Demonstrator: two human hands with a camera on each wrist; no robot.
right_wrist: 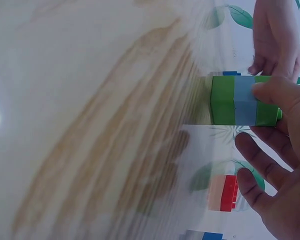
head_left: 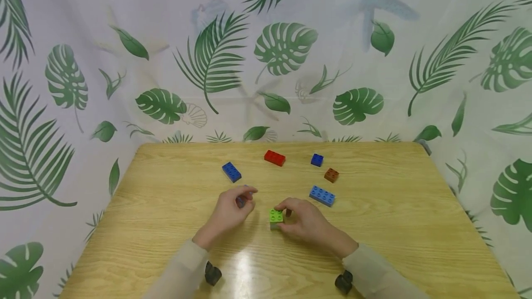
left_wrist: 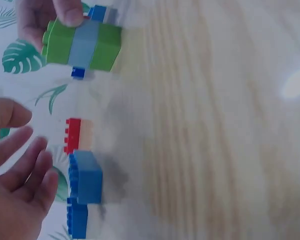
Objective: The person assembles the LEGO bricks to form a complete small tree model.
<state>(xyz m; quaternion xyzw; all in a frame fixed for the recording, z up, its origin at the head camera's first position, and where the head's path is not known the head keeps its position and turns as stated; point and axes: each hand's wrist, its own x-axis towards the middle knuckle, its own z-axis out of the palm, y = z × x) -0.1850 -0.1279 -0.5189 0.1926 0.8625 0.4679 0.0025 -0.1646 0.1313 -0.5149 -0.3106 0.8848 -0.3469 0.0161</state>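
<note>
My right hand (head_left: 307,223) pinches a stack of toy building bricks (head_left: 276,219) between thumb and fingers, near the middle of the table. The stack has a light blue layer (right_wrist: 244,100) between two green ones, with studs up. Its thumb lies against the side of the stack in the right wrist view. To the left, my left hand (head_left: 232,206) hovers with loosely bent fingers and nothing in its grasp. A blue brick (left_wrist: 89,177) is just beyond that hand, mostly hidden behind its fingers in the head view.
Farther back on the wooden table (head_left: 166,225) lie a dark blue brick (head_left: 231,172), a red brick (head_left: 275,158), a small blue brick (head_left: 317,159) and a small brown brick (head_left: 331,175). A longer blue brick (head_left: 322,195) lies beyond the right hand. A leaf-patterned curtain (head_left: 291,119) borders the table.
</note>
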